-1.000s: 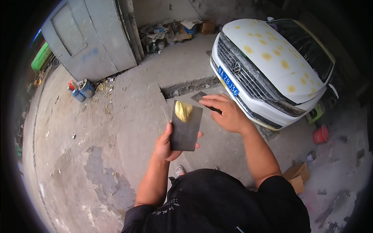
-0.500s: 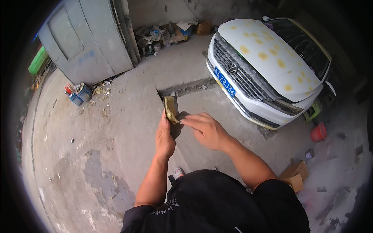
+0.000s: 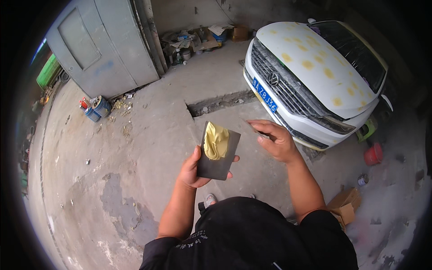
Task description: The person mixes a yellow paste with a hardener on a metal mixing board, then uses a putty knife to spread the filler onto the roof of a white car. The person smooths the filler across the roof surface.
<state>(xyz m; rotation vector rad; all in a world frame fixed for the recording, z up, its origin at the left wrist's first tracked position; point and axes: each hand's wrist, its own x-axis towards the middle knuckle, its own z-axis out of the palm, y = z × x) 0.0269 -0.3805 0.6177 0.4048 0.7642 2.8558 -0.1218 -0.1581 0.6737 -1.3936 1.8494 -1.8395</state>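
Observation:
A flat dark grey board is gripped in my left hand, whose thumb lies along its left edge while fingertips show beyond the right edge. A thick, glossy mound of pale yellow paste covers much of the board's upper left. My right hand, just right of the board and apart from it, has its fingers closed on a thin metal spreader, seen nearly edge-on.
A white car with yellow patches stands at right, beside a floor trench. Left are a grey metal door and paint cans. A red bucket and cardboard box lie right; clutter lines the back wall.
The board, edge-on half a second ago with the spreader against the paste, now faces up. My right hand has drawn away rightward, and the paste covers more of the board than earlier.

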